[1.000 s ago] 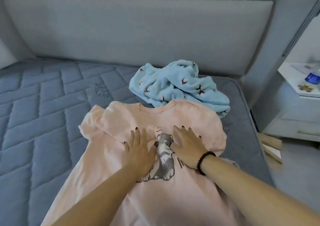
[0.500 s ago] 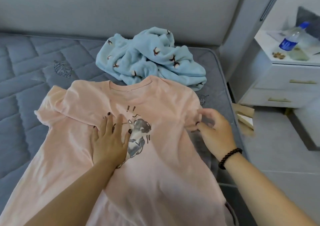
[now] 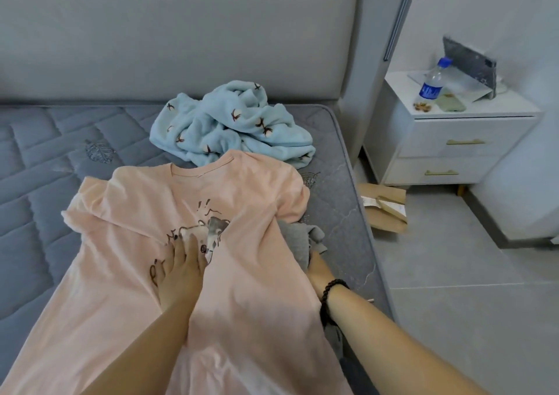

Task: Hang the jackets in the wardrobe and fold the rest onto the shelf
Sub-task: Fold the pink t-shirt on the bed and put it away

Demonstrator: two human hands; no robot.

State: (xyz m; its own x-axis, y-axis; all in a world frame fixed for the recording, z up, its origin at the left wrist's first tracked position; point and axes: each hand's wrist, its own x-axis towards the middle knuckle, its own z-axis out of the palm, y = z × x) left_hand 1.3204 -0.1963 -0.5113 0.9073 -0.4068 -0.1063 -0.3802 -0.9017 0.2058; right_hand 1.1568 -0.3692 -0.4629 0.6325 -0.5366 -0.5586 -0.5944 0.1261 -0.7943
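Note:
A pink T-shirt (image 3: 145, 207) with a grey animal print lies front up on the grey quilted mattress (image 3: 45, 158). My left hand (image 3: 181, 270) presses flat on the print. My right hand (image 3: 319, 272), with a bead bracelet on its wrist, grips the shirt's right side, its fingers tucked beneath the fabric. That side is drawn inward over the chest, partly covering my left hand. A grey garment (image 3: 298, 237) shows underneath. A crumpled light blue fleece garment (image 3: 230, 128) lies behind the collar.
The padded grey headboard (image 3: 181, 37) runs along the back. Right of the bed stands a white nightstand (image 3: 453, 140) carrying a water bottle (image 3: 431, 84) and small items. Flattened cardboard (image 3: 384, 207) lies on the tiled floor beside the mattress edge.
My right hand went from the shirt's chest to its right sleeve, then pulled that side inward, uncovering the grey garment. My left hand stayed pressed on the print.

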